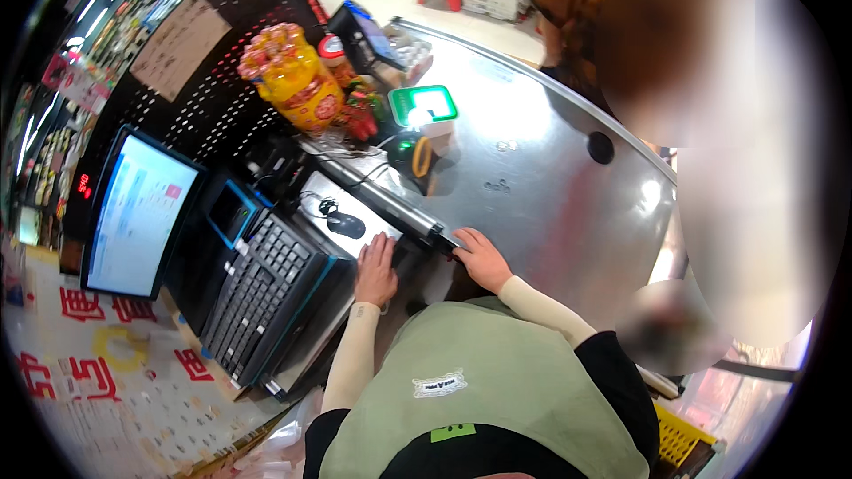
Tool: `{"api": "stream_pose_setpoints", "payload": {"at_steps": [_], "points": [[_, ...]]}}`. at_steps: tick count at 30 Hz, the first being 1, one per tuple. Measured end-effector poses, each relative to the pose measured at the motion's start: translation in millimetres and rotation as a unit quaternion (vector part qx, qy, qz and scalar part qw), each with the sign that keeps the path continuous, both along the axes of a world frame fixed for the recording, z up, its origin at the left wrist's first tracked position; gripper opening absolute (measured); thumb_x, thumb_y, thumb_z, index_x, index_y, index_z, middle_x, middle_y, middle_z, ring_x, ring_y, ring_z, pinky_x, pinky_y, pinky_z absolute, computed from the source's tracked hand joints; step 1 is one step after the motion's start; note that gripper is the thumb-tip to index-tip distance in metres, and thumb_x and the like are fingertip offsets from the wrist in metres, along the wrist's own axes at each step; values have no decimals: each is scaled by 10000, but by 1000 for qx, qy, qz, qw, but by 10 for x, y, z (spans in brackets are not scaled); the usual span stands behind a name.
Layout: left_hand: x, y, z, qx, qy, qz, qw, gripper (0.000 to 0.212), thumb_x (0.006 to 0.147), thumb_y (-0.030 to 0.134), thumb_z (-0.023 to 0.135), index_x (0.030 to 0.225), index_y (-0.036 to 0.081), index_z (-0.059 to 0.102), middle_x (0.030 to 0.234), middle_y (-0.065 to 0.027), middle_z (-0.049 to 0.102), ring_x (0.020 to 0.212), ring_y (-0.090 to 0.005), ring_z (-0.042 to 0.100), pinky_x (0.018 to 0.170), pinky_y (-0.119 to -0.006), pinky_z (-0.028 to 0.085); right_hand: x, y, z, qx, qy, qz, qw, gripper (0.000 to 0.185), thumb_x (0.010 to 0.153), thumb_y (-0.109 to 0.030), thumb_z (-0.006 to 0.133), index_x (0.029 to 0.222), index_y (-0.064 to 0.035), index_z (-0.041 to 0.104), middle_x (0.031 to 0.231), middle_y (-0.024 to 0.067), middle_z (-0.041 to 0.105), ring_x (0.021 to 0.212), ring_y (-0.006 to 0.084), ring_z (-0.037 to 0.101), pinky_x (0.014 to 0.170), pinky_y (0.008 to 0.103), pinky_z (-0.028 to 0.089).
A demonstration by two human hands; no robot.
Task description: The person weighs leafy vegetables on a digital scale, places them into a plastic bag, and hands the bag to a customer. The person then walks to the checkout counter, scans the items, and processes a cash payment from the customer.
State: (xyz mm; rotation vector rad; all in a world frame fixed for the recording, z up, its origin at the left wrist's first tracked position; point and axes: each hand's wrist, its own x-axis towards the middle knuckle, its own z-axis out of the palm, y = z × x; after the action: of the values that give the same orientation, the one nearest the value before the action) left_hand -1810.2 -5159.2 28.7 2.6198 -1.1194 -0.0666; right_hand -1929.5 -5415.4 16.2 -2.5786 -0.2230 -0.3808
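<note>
My left hand (pixel 377 269) lies palm down at the near edge of a white board (pixel 319 187), fingers extended, close to a black computer mouse (pixel 346 225). At the end of the metal rail (pixel 406 207) along the steel counter (pixel 532 213), my right hand (pixel 483 259) rests with bent fingers; whether it grips anything there is unclear. Left of my left hand stands a black keyboard (pixel 256 293). Beyond the rail are a black scanner-like device with an orange ring (pixel 421 156) and a white tub with a green-rimmed lid (pixel 423 105).
A lit monitor (pixel 143 216) stands at left. Large yellow packages (pixel 299 83) and a payment terminal (pixel 363 33) sit at the counter's far left. A black round disc (pixel 600 148) is on the counter's right part. A blurred person (pixel 572 20) stands beyond it. A yellow basket (pixel 679 436) is at lower right.
</note>
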Motion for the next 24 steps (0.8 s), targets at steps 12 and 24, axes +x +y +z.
{"api": "stream_pose_setpoints", "payload": {"at_steps": [12,24], "points": [[36,66,-128,-50,-24,-21,998,717,731,1,547,1429,44,391,1507,-159,351,1421,-306,312,1164,-477,245,23,99,8,17,-21,-29,999,105,799,7,594,887,16,650,1266,171,538,1219,375,485,1012,435,427],[16,110,-56,-49,-31,-14,998,716,734,14,573,1426,44,393,1496,-155,366,1399,-307,342,1156,-472,258,44,129,27,13,-4,-27,1000,140,779,37,580,890,14,660,1280,170,527,1228,375,474,1029,433,417]]}}
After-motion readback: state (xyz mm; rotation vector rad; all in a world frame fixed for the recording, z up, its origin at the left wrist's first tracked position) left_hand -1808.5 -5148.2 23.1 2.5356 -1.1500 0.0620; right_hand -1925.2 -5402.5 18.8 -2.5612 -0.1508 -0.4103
